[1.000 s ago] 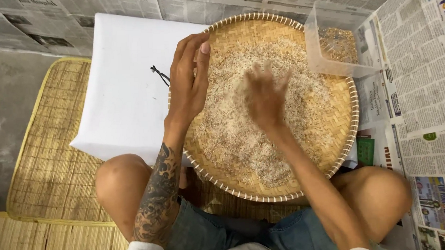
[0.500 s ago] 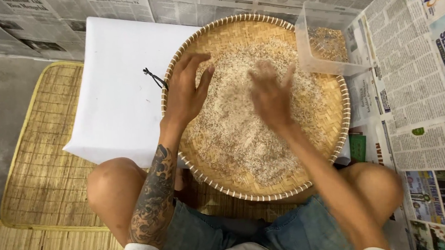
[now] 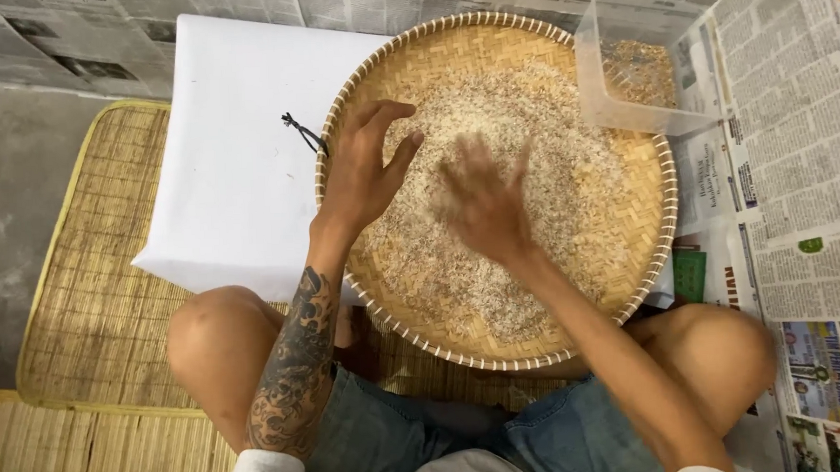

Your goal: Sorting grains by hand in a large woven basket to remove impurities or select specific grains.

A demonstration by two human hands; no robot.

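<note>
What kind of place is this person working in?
Probably a home floor set up for sorting grain: a round woven bamboo tray of grain sits over a reed mat, with newspaper sheets spread on the floor.

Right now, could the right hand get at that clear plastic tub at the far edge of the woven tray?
Probably yes. The right hand is over the grain, with nothing between it and the clear tub on the tray's rim.

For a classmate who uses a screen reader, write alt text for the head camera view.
Seen from above, a seated person's left hand and blurred right hand are spread over husked grain in a round woven bamboo tray. A clear plastic tub with some grain sits at the tray's far right edge; a white sheet, a straw mat and newspapers lie around it.
</note>
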